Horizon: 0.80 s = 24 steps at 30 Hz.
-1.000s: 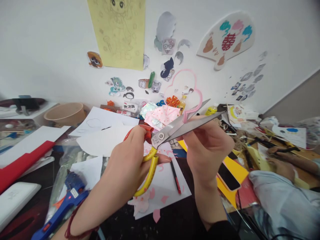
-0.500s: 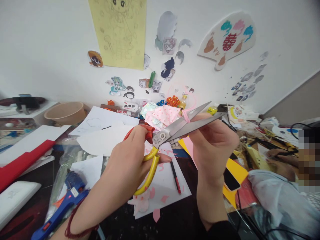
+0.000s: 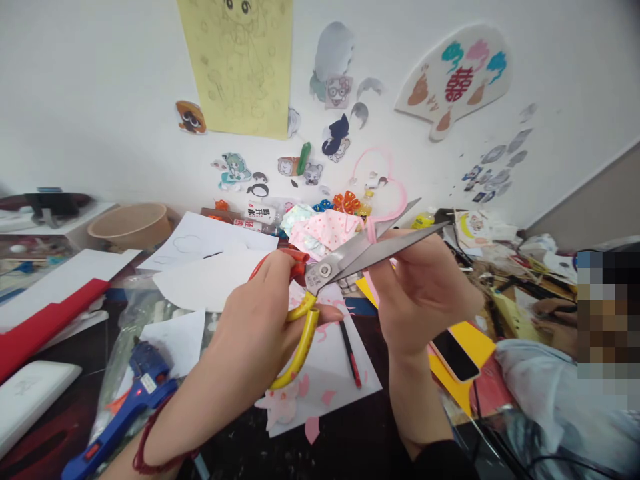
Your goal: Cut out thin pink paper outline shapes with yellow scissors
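Near the centre of the frame, our left hand (image 3: 260, 303) is curled through the red handle and the yellow handle of a pair of scissors (image 3: 324, 270), whose blades stand apart and point to the upper right. Our right hand (image 3: 413, 283), right of centre, seems to pinch a thin pink strip (image 3: 371, 232) just beside the blades, though the lower blade hides part of the fingertips. The strip runs up in a rounded, looping outline before the wall (image 3: 150, 73); one short bit of it crosses the blades, but we cannot tell exactly where it meets the cutting edges.

We seem to be trimming the strip, and to do it well we should make small bites near the pivot, where the blades steer best, and let the right hand turn the strip while the left hand holds steady. The strip looks flimsy and could fold or tear, so we ought to support it close to the cut without pulling. Our right fingers sit very near the lower blade; we should check they are clear of its path before squeezing.

Below our hands, at the lower centre, a white sheet (image 3: 325, 373) lies on the dark desk (image 3: 235, 433) with a black-and-red pen (image 3: 351, 357) and pink scraps (image 3: 328, 397). To the lower left rests a blue glue gun (image 3: 135, 407), well apart from the scissors.
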Each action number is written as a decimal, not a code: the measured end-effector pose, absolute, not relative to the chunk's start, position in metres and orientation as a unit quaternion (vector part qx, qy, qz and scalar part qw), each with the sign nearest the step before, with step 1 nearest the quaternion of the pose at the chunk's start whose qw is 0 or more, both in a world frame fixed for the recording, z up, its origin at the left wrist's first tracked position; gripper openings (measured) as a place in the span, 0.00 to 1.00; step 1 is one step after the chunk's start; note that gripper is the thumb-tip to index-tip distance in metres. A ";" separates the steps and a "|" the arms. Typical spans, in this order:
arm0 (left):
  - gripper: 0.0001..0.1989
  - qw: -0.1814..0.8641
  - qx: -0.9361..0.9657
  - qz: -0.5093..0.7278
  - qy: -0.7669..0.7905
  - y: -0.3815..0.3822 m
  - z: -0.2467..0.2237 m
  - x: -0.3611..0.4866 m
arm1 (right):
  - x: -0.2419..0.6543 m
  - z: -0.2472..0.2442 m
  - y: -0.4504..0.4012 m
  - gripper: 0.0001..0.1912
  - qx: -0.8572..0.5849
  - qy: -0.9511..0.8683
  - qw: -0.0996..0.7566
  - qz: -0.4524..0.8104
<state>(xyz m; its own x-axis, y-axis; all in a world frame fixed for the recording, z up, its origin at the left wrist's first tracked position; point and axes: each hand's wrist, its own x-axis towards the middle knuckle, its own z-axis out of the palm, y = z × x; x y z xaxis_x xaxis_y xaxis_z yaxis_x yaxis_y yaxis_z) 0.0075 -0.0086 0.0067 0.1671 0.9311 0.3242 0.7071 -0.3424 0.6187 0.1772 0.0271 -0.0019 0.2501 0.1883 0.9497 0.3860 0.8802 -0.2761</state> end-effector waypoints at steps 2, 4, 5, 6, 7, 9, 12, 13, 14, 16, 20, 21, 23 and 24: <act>0.15 0.166 0.743 0.340 0.552 -0.009 0.008 0.009 | 0.177 -0.004 0.028 0.16 -0.246 -0.608 0.750 -0.087; 0.15 0.165 0.744 0.340 0.552 -0.010 0.009 0.009 | 0.177 -0.006 0.030 0.17 -0.242 -0.610 0.748 -0.099; 0.15 0.166 0.744 0.340 0.551 -0.010 0.009 0.009 | 0.178 -0.006 0.030 0.18 -0.239 -0.609 0.749 -0.103; 0.15 0.166 0.743 0.340 0.552 -0.010 0.008 0.009 | 0.178 -0.007 0.031 0.18 -0.235 -0.609 0.750 -0.106; 0.15 0.167 0.742 0.340 0.553 -0.009 0.008 0.008 | 0.179 -0.007 0.031 0.18 -0.234 -0.609 0.750 -0.109; 0.15 0.167 0.743 0.337 0.554 -0.008 0.007 0.007 | 0.181 -0.006 0.032 0.18 -0.235 -0.616 0.744 -0.109; 0.15 0.157 0.750 0.334 0.549 -0.007 0.006 0.006 | 0.187 -0.001 0.032 0.13 -0.237 -0.636 0.730 -0.077; 0.15 0.154 0.752 0.332 0.549 -0.008 0.005 0.006 | 0.189 0.001 0.032 0.11 -0.240 -0.637 0.731 -0.054; 0.15 0.150 0.752 0.329 0.550 -0.008 0.005 0.006 | 0.193 0.004 0.032 0.08 -0.247 -0.630 0.736 -0.026; 0.15 0.141 0.754 0.318 0.557 -0.008 0.005 0.006 | 0.202 0.010 0.032 0.08 -0.266 -0.597 0.756 0.041; 0.16 0.109 0.765 0.290 0.565 -0.006 0.003 0.010 | 0.233 0.018 0.037 0.20 -0.269 -0.548 0.764 0.209; 0.16 0.103 0.769 0.282 0.564 -0.005 0.003 0.011 | 0.241 0.018 0.039 0.23 -0.273 -0.560 0.745 0.238; 0.16 0.095 0.781 0.265 0.557 -0.003 0.000 0.014 | 0.257 0.017 0.045 0.25 -0.277 -0.603 0.687 0.295; 0.16 0.093 0.787 0.259 0.552 -0.003 -0.001 0.015 | 0.263 0.015 0.049 0.27 -0.287 -0.609 0.665 0.321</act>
<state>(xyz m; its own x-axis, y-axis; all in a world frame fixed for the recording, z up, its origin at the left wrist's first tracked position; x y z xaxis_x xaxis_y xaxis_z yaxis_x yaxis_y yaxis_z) 0.0153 -0.0029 -0.0010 0.2575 0.9170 0.3046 0.8203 -0.3741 0.4327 0.2629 0.0487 0.0151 0.0506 0.7777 0.6266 -0.0774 0.6285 -0.7739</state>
